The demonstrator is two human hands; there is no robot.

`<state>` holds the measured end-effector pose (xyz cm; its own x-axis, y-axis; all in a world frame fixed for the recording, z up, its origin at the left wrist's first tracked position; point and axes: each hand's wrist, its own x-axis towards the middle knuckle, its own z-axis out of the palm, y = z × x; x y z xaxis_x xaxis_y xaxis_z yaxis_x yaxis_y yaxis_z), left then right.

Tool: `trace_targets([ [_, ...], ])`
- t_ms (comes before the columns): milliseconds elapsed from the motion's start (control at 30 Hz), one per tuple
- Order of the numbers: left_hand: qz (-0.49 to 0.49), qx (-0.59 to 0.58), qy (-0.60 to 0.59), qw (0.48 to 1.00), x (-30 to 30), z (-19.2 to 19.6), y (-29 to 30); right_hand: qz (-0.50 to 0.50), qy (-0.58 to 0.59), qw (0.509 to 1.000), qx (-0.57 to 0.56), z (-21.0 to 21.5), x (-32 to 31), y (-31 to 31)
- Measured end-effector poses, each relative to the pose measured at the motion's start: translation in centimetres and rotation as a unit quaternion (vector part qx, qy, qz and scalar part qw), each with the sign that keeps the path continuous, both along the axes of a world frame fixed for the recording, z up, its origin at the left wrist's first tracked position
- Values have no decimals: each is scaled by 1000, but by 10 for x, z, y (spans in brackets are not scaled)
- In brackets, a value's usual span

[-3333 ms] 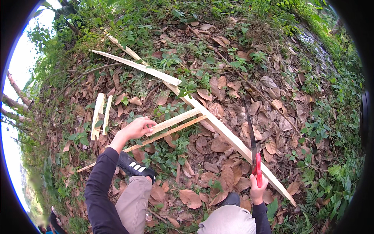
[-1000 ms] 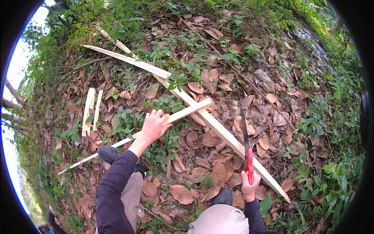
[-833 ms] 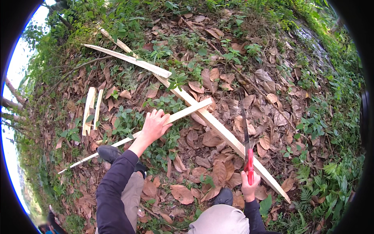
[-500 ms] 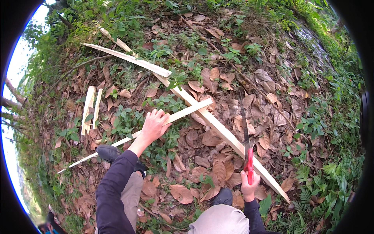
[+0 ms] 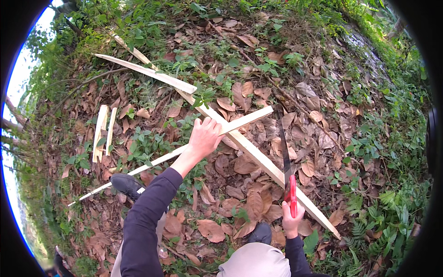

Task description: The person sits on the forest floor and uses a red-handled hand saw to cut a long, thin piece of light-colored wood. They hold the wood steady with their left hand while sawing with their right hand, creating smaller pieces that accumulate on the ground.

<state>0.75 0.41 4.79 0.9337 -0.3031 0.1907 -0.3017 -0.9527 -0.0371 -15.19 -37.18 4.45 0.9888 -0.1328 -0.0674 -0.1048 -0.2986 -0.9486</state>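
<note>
My left hand (image 5: 204,137) is closed around a long pale wooden strip (image 5: 251,118), near its upper right end. The strip slants from the lower left, past my shoe, and crosses a longer wooden plank (image 5: 258,156) lying diagonally on the ground. In my right hand (image 5: 292,219) is the red handle of a handsaw (image 5: 292,196). Its dark blade points away from me, up past the plank, to the right of the strip's end. Blade and strip look apart.
Another pale plank (image 5: 152,74) lies across the far part of the long one. Short wood pieces (image 5: 100,134) rest on the left. Dry leaves (image 5: 212,230) and green plants cover the ground. My left shoe (image 5: 125,184) is beside the strip; a thin branch (image 5: 302,108) lies at the upper right.
My left hand has moved right and slightly up, carrying the strip so its end reaches farther past the long plank. The saw has shifted only slightly left in view.
</note>
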Motion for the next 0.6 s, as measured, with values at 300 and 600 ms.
trace_targets([
  [300, 32, -87, 46, 995, 17, -35, -42, -14, 4, 1000, 27, 1, 0, 0],
  [600, 41, -196, 38, 979, -9, -19, -12, -29, 24, 998, 57, -7, -5, -8],
])
